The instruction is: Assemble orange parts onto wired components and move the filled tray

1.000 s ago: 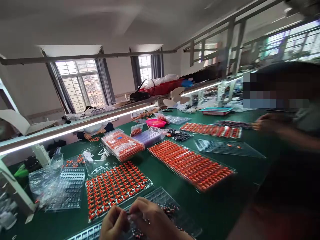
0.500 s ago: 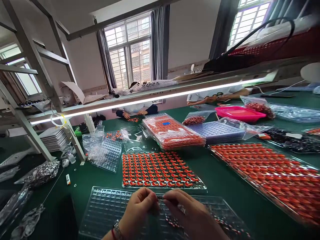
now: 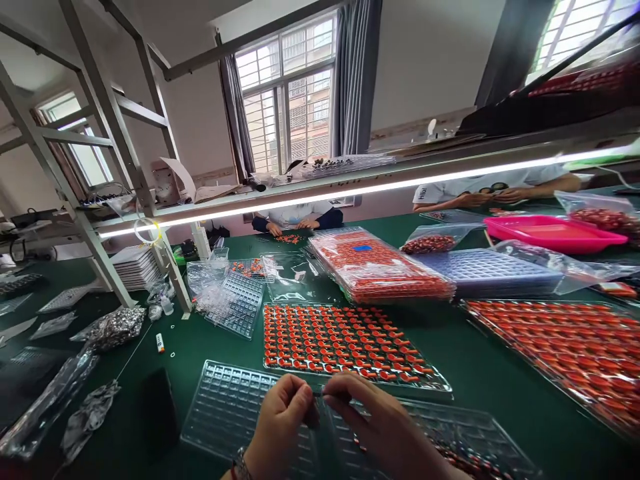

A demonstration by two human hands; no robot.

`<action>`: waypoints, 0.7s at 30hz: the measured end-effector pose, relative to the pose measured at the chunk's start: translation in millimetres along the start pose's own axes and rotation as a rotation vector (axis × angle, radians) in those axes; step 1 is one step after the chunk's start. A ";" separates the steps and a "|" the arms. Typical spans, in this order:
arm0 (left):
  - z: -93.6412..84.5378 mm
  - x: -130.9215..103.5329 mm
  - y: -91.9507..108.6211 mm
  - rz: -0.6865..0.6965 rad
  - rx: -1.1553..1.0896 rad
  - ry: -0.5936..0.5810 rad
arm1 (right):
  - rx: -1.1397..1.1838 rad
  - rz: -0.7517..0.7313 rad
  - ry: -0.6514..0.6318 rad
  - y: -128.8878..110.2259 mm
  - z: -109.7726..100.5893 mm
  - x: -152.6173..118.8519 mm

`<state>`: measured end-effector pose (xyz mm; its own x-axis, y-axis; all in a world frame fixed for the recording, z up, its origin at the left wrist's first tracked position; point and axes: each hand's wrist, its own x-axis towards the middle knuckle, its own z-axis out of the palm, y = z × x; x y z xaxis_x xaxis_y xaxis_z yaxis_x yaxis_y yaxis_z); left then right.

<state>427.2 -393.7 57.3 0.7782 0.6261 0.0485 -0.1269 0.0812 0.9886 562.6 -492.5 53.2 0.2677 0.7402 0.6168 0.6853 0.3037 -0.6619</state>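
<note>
Hands meet over a clear tray (image 3: 225, 413) at the tabletop's (image 3: 480, 373) near edge. Left hand (image 3: 280, 427) and right hand (image 3: 385, 430) pinch one small part (image 3: 320, 395) together.

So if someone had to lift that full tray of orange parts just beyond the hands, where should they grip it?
Probably by the thin clear rim of the tray of orange parts, at its two short ends, one hand per end, coming in low from the sides. It lies flat on the green table, looks flimsy, and every pocket is filled, so a one-sided grip would likely bend it and spill parts.
</note>
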 end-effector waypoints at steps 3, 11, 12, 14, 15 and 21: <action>-7.4 -12.0 -3.1 0.032 0.016 0.112 | 0.052 0.054 -0.076 -4.2 14.3 7.2; -42.2 -18.6 -7.4 0.135 0.128 0.287 | 0.136 0.107 -0.323 0.8 58.0 43.3; -49.8 -13.5 -6.2 0.148 0.147 0.305 | 0.124 0.112 -0.358 10.1 59.7 58.1; -67.5 1.2 -3.7 0.159 0.179 0.326 | 0.067 0.144 -0.393 38.9 57.8 100.5; -77.0 10.2 -2.9 0.159 0.190 0.322 | 0.017 0.175 -0.371 58.6 54.2 127.6; -127.6 60.3 -10.2 0.045 0.320 0.332 | -0.417 0.488 -0.138 216.9 27.0 309.7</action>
<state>396.9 -257.9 31.9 0.5303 0.8424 0.0954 0.0810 -0.1624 0.9834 775.8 -181.2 89.1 0.5439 0.8127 0.2089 0.7198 -0.3239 -0.6140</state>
